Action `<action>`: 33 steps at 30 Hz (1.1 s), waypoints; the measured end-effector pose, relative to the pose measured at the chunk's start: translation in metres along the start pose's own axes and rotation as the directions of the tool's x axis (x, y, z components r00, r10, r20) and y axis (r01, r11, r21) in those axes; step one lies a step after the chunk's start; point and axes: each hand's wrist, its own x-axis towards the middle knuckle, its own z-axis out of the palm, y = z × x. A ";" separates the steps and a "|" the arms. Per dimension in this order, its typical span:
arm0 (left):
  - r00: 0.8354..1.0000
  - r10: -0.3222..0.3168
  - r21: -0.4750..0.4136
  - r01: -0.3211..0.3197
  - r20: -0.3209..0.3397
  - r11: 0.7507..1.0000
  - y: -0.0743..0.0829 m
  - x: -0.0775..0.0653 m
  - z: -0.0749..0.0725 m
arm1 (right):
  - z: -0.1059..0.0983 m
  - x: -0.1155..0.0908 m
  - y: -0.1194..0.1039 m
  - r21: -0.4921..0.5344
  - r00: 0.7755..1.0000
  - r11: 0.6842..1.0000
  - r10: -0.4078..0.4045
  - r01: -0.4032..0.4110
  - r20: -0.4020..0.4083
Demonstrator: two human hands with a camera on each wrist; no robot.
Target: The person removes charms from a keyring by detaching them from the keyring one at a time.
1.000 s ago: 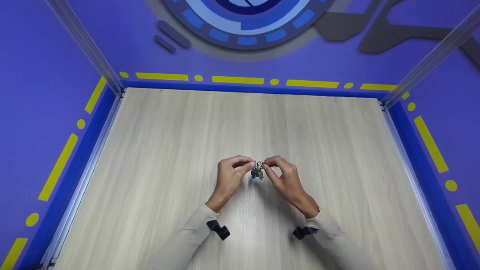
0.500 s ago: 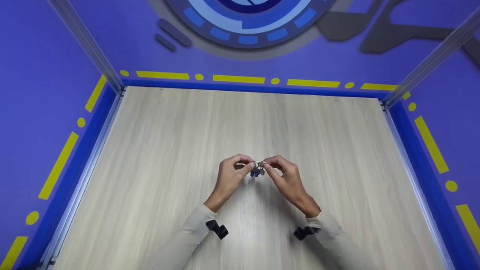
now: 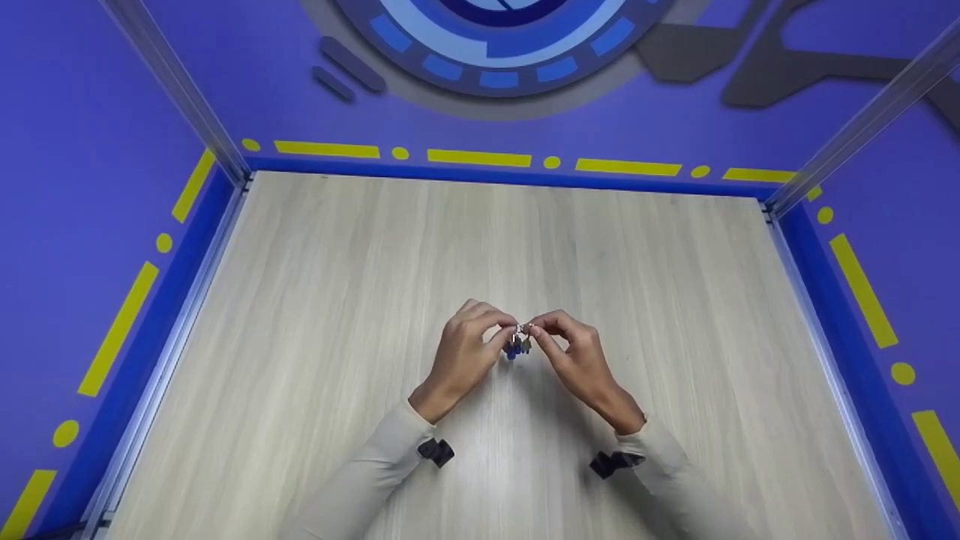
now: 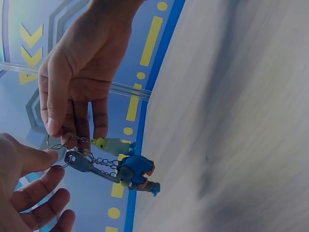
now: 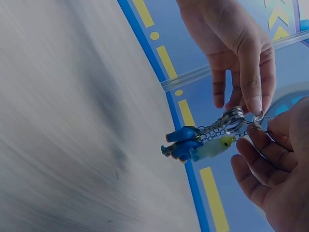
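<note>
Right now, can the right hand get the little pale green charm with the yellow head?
Probably yes: the right hand pinches a thin silver metal ring, but the pale green charm hangs close to its other fingers, with only a silver chain seen between.

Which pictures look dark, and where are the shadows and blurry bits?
Both wrist views look dimmer than the head view; in the left wrist view, the pale wood-grain tabletop looks smeary, with a soft dark shadow across it; in the right wrist view, the thin round silvery metal rings look clearer; in the head view, light gleams between the two beige cloth sleeves.
</note>
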 end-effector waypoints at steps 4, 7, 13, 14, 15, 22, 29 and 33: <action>0.996 -0.085 -0.099 0.082 -0.024 0.992 -0.002 0.000 0.001 | 0.000 0.000 0.001 -0.002 1.000 1.000 -0.006 0.006 -0.015; 0.986 -0.164 -0.175 0.159 -0.017 0.972 -0.004 -0.001 0.001 | 0.000 0.000 0.000 0.007 1.000 1.000 -0.008 0.009 -0.029; 0.978 -0.209 -0.141 0.211 0.028 0.967 -0.003 0.000 0.002 | 0.002 0.001 0.000 -0.020 0.998 0.999 -0.043 0.042 -0.037; 0.980 -0.195 -0.125 0.198 0.033 0.972 -0.002 0.000 0.002 | 0.001 0.001 0.000 -0.029 0.998 0.998 -0.053 0.051 -0.037; 0.984 -0.175 -0.104 0.178 0.036 0.979 -0.002 0.000 0.002 | 0.001 0.002 0.000 -0.038 0.997 0.997 -0.062 0.060 -0.036; 0.999 -0.046 0.039 0.045 0.023 0.998 0.001 -0.001 0.002 | -0.001 0.002 0.002 -0.105 0.993 0.988 -0.115 0.112 -0.022; 1.000 -0.005 0.011 0.005 -0.030 1.000 0.000 -0.002 0.008 | -0.003 0.003 0.005 -0.257 0.974 0.940 -0.223 0.224 0.034; 0.999 -0.029 -0.069 0.026 -0.042 0.997 -0.001 -0.002 0.008 | -0.005 0.002 0.006 -0.285 0.968 0.926 -0.246 0.248 0.043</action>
